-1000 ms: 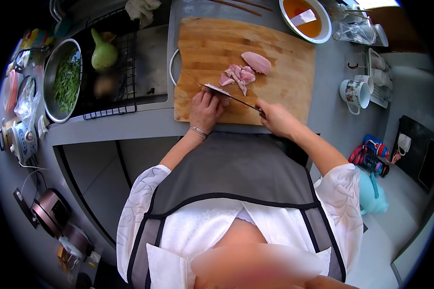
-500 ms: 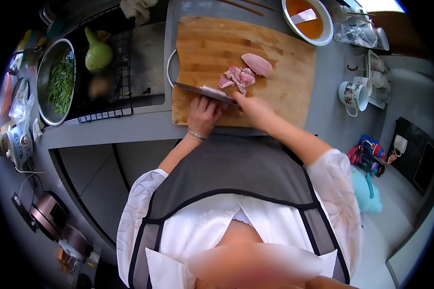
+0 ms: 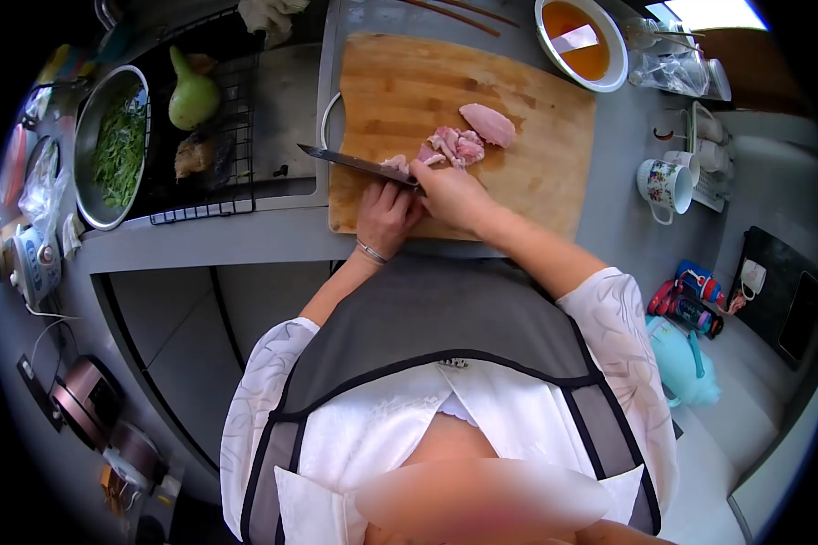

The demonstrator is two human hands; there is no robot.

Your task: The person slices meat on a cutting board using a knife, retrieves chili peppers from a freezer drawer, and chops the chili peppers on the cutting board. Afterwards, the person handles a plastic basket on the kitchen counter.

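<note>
My right hand is wrapped round the handle of a kitchen knife, whose dark blade points left over the wooden cutting board. Just on the near side of the blade, my left hand has its fingers curled down on a piece of raw meat, mostly hidden under hand and knife. A pale slice shows beyond the blade. Several cut pieces of pink meat lie in a small heap beyond my right hand. Touching or close to that heap is a larger uncut chunk of meat.
A white bowl of orange liquid stands at the board's far right corner. Chopsticks lie behind the board. To the left are a sink rack, a green gourd and a metal bowl of chopped greens. A flowered mug stands right.
My right hand and the knife have shifted left, so the blade tip now reaches past the board's left edge. The left hand stays nearly in place.
</note>
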